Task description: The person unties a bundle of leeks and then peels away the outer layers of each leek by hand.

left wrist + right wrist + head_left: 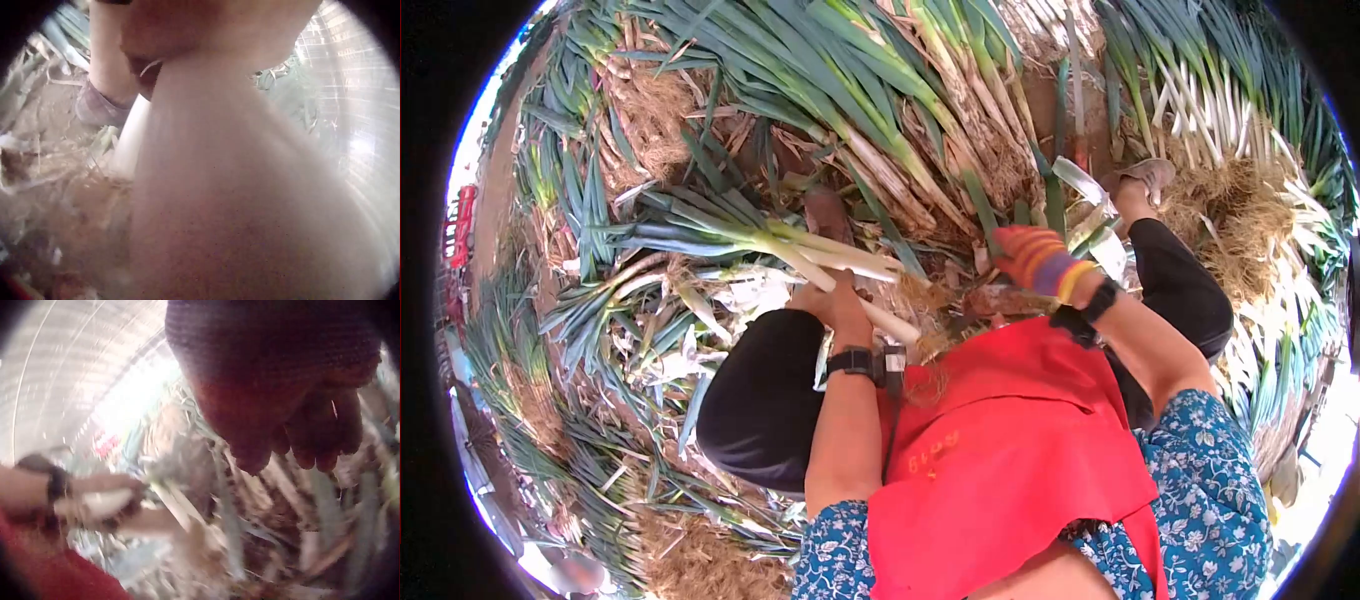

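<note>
My left hand (835,303), bare, grips long leeks (840,250) near my knee. Their white stalks and roots point toward the red apron, and the green leaves fan out to the left. A white stalk (130,140) sticks out below the left hand (206,31) in the left wrist view, beside a large, blurred pale shape. My right hand (1040,262) wears a striped orange, purple and yellow glove. Its fingers (325,434) hang loosely in the right wrist view with nothing held, over stripped leaves and the root ends of a leek pile (990,150).
More leek bundles (1200,110) lie at the right, with tangled roots (1235,215) toward me. Other bundles (650,110) line the left side. Peeled leaves and scraps (680,350) litter the ground beside my left knee. An upright blade-like strip (1075,90) stands beyond my right hand.
</note>
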Action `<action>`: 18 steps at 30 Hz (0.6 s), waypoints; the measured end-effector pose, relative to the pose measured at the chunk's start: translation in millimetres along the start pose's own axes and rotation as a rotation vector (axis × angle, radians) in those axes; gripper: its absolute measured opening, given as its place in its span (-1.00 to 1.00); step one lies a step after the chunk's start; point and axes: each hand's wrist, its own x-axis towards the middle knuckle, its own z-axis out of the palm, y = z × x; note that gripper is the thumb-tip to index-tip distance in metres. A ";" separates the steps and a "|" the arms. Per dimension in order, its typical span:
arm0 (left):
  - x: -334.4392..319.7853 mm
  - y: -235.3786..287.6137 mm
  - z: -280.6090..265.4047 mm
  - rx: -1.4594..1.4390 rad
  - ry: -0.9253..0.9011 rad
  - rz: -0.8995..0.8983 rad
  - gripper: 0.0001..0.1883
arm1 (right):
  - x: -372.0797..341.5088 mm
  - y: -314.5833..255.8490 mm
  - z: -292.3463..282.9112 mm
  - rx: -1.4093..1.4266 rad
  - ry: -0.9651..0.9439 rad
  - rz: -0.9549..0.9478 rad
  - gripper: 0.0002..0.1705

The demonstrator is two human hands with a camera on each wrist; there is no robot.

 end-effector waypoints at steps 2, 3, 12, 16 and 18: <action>-17.0 37.0 24.1 -0.305 -0.030 -0.218 -0.69 | 54.7 -13.7 23.1 0.184 0.265 -0.188 -0.43; 2.5 4.3 18.1 -0.309 0.057 -0.080 -0.71 | 80.2 -19.2 33.6 0.191 0.273 -0.187 -0.43; -48.6 131.4 127.0 0.212 0.543 0.247 -0.76 | 184.8 -20.3 27.3 0.286 -0.134 0.271 -0.42; -53.5 163.8 155.7 -0.161 0.335 0.165 -0.82 | 117.0 7.5 37.1 0.480 0.412 -0.398 -0.55; -55.0 163.7 171.5 -0.211 0.301 0.263 -0.76 | 69.3 8.3 2.1 0.348 0.592 -0.643 -0.61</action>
